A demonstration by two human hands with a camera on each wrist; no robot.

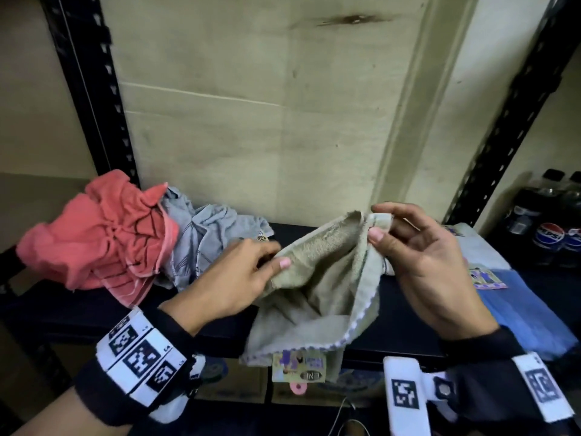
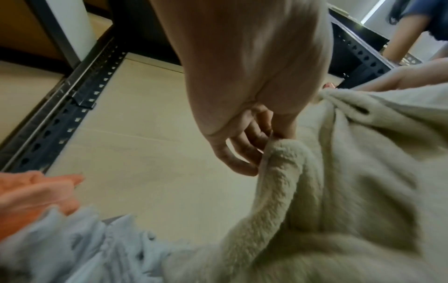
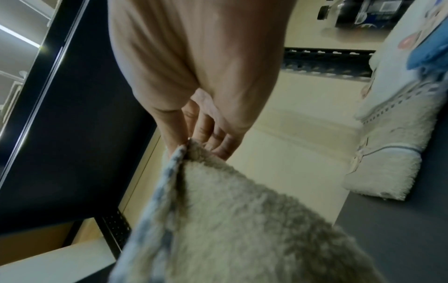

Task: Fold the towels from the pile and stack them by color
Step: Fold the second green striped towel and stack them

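Raised above the shelf (image 1: 408, 316), palms turned inward. Left hand (image 1: 232, 275) and right hand (image 1: 421, 256) each pinching an upper edge of the beige towel (image 1: 317, 287) between thumb and fingers (image 1: 382, 209). Hanging slack between them.

You've got Pepsi bottles (image 1: 548, 221) at far right on the dark shelf (image 1: 78, 313), past a black perforated upright (image 1: 509, 121). Another upright (image 1: 91, 89) stands at left. Beige wall (image 1: 267, 105) behind. Cardboard boxes (image 1: 232, 382) sit below the shelf. In your left-wrist view another person (image 2: 412, 24) stands upper right.
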